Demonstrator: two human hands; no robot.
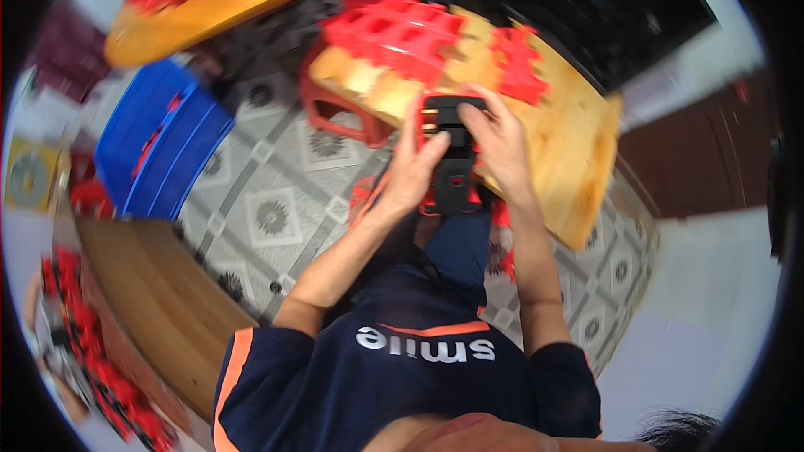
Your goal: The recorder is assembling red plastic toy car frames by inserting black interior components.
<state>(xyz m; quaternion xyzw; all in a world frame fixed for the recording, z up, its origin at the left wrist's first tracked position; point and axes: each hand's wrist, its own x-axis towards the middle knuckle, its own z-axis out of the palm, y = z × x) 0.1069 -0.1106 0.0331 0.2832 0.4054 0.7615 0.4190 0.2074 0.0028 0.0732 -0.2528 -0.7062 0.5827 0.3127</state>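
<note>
Both hands hold a black and red plastic toy-like part (pixel 454 180) above my lap, next to the near edge of a wooden table (pixel 578 151). It is long, with a black face, a red rim and small brass-coloured pieces at its far left side. My left hand (pixel 414 167) grips its left edge, thumb lying on the black face. Around the right edge is my right hand (pixel 502 142), its thumb pressing near the far end. The fingers beneath the part are hidden. Just beyond it on the table lie red moulded pieces (pixel 402 33) and a smaller red piece (pixel 519 65).
A large black screen-like panel (pixel 595 8) stands at the table's far right. Left of the table is a red stool (pixel 335 113), then a blue crate (pixel 159 142). Another wooden table (pixel 276 0) bears red parts. More red and black parts (pixel 100 360) lie at lower left.
</note>
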